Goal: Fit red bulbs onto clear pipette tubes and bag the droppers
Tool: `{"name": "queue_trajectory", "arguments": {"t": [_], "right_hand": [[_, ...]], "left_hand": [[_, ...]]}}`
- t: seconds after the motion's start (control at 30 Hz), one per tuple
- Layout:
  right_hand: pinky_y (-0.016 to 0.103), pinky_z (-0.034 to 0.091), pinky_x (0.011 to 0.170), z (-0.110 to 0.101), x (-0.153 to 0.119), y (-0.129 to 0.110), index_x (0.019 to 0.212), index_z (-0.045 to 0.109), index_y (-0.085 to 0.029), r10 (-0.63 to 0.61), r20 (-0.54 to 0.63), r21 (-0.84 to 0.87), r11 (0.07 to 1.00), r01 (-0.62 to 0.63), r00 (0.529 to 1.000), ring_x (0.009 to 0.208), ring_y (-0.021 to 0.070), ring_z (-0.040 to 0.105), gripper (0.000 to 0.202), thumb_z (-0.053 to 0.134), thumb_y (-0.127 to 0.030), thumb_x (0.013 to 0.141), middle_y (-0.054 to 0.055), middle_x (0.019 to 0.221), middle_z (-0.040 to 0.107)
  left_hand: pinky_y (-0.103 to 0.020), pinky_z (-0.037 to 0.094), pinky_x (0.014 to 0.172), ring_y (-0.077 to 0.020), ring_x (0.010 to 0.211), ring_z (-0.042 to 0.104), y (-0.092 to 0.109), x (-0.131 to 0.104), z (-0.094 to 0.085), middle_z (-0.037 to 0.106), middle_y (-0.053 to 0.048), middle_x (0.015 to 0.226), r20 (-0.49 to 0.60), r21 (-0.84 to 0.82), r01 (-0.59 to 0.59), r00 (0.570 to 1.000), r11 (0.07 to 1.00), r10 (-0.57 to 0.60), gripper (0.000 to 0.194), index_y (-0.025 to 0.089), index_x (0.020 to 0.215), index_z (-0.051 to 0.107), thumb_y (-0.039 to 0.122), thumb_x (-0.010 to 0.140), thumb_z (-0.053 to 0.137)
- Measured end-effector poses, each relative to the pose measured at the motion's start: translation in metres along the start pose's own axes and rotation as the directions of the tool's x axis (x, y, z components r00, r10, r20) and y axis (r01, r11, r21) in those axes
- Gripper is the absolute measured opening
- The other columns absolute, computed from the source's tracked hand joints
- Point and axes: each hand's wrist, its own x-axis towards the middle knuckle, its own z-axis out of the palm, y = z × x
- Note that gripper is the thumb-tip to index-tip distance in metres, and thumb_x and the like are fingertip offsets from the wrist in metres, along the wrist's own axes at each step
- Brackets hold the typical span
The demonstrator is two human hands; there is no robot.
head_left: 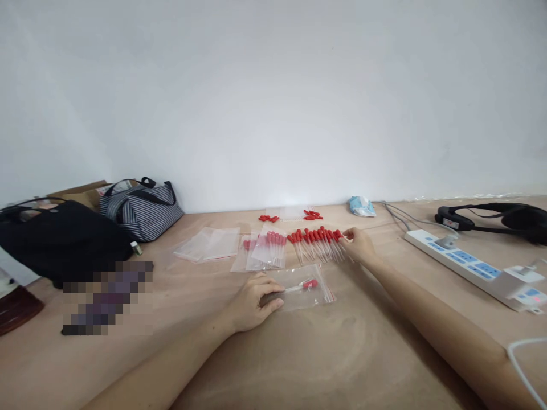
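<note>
My left hand [258, 302] is closed on the left end of a clear plastic bag [294, 302] lying on the table. Inside that bag is a dropper with a red bulb [310, 283]. My right hand [358, 244] has its fingertips pinched at the right end of a row of red-bulbed droppers [318, 234], on a red bulb there. Left of the row, filled bags [267, 250] overlap one another, with red bulbs showing through. Flat clear bags [209, 244] are stacked farther left.
Small red bulbs [313, 214] lie near the wall. A blue-white packet [362, 206], a power strip [461, 259] with cables and a black headset [482, 219] are at right. A striped bag [149, 208], black bag [64, 239] and small bottle [136, 248] stand at left.
</note>
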Motion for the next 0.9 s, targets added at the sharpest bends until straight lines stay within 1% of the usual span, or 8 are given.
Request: {"name": "queue_trajectory", "arguments": {"t": [0.1, 0.2, 0.33, 0.5, 0.6, 0.7, 0.77, 0.9], "right_hand": [[0.026, 0.039, 0.064, 0.006, 0.017, 0.006, 0.089, 0.058, -0.011, 0.044, 0.001, -0.086, 0.995, -0.043, 0.999, 0.08, 0.0215, 0.058, 0.026, 0.054, -0.024, 0.067, 0.014, 0.088, 0.063], [0.026, 0.039, 0.061, 0.014, 0.022, 0.007, 0.088, 0.06, -0.01, 0.06, 0.035, -0.103, 0.993, -0.056, 0.998, 0.079, 0.0231, 0.059, 0.026, 0.056, -0.023, 0.066, 0.014, 0.083, 0.065], [0.025, 0.04, 0.061, 0.019, 0.023, 0.005, 0.085, 0.062, -0.011, 0.075, 0.066, -0.121, 0.99, -0.067, 0.995, 0.079, 0.0233, 0.06, 0.022, 0.055, -0.018, 0.066, 0.015, 0.079, 0.066], [0.024, 0.041, 0.065, 0.014, 0.027, 0.005, 0.099, 0.059, -0.009, 0.09, 0.068, -0.13, 0.988, -0.081, 0.994, 0.086, 0.0226, 0.06, 0.032, 0.054, -0.017, 0.068, 0.016, 0.089, 0.065], [0.024, 0.041, 0.067, 0.01, 0.029, 0.008, 0.096, 0.061, -0.011, 0.084, 0.09, -0.131, 0.989, -0.072, 0.992, 0.086, 0.0212, 0.059, 0.029, 0.054, -0.022, 0.07, 0.015, 0.093, 0.064], [0.024, 0.041, 0.066, 0.009, 0.029, 0.011, 0.095, 0.061, -0.01, 0.121, 0.093, -0.141, 0.984, -0.107, 0.988, 0.087, 0.022, 0.059, 0.031, 0.056, -0.027, 0.069, 0.018, 0.1, 0.061], [0.024, 0.041, 0.064, 0.01, 0.03, 0.014, 0.093, 0.061, -0.01, 0.159, 0.099, -0.14, 0.98, -0.145, 0.982, 0.086, 0.0221, 0.059, 0.031, 0.056, -0.027, 0.069, 0.018, 0.097, 0.062], [0.023, 0.04, 0.058, 0.012, 0.032, 0.016, 0.081, 0.064, -0.012, 0.215, 0.142, -0.109, 0.974, -0.201, 0.966, 0.079, 0.0215, 0.06, 0.021, 0.058, -0.026, 0.067, 0.014, 0.079, 0.065]], "left_hand": [[-0.038, 0.043, 0.082, -0.021, 0.088, 0.055, 0.001, 0.0, 0.0, 0.062, -0.007, 0.093, -0.003, 0.017, -0.023, 1.0, 1.0, 0.023, 0.029, 0.017, 0.099, 0.063, 0.032, 0.074, 0.057], [-0.039, 0.041, 0.088, -0.0219, 0.097, 0.052, 0.003, -0.001, -0.001, 0.057, -0.008, 0.104, 0.024, 0.004, -0.048, 0.999, 0.999, 0.048, 0.036, 0.019, 0.105, 0.06, 0.035, 0.072, 0.06], [-0.041, 0.036, 0.094, -0.0251, 0.11, 0.046, 0.003, -0.002, -0.001, 0.052, -0.009, 0.116, 0.082, 0.017, 0.003, 0.997, 1.0, -0.004, 0.046, 0.019, 0.111, 0.056, 0.041, 0.071, 0.061], [-0.043, 0.034, 0.097, -0.027, 0.117, 0.039, 0.0, -0.004, 0.0, 0.045, -0.009, 0.126, 0.135, 0.021, 0.059, 0.989, 0.998, -0.061, 0.051, 0.02, 0.116, 0.051, 0.044, 0.072, 0.058], [-0.044, 0.034, 0.097, -0.0273, 0.117, 0.039, -0.001, -0.003, 0.001, 0.045, -0.009, 0.127, 0.136, 0.029, 0.056, 0.989, 0.998, -0.06, 0.05, 0.021, 0.116, 0.051, 0.046, 0.073, 0.058], [-0.044, 0.034, 0.096, -0.027, 0.116, 0.04, 0.0, -0.003, 0.0, 0.045, -0.009, 0.126, 0.131, 0.036, 0.049, 0.99, 0.998, -0.053, 0.049, 0.021, 0.116, 0.052, 0.045, 0.073, 0.057], [-0.043, 0.035, 0.096, -0.0266, 0.116, 0.041, 0.0, -0.003, -0.001, 0.046, -0.008, 0.126, 0.128, 0.037, 0.04, 0.991, 0.999, -0.044, 0.049, 0.021, 0.116, 0.052, 0.045, 0.073, 0.057], [-0.043, 0.034, 0.096, -0.0265, 0.116, 0.04, 0.0, -0.003, -0.001, 0.046, -0.008, 0.126, 0.127, 0.029, 0.039, 0.991, 0.999, -0.042, 0.049, 0.022, 0.116, 0.052, 0.044, 0.073, 0.058]]}}
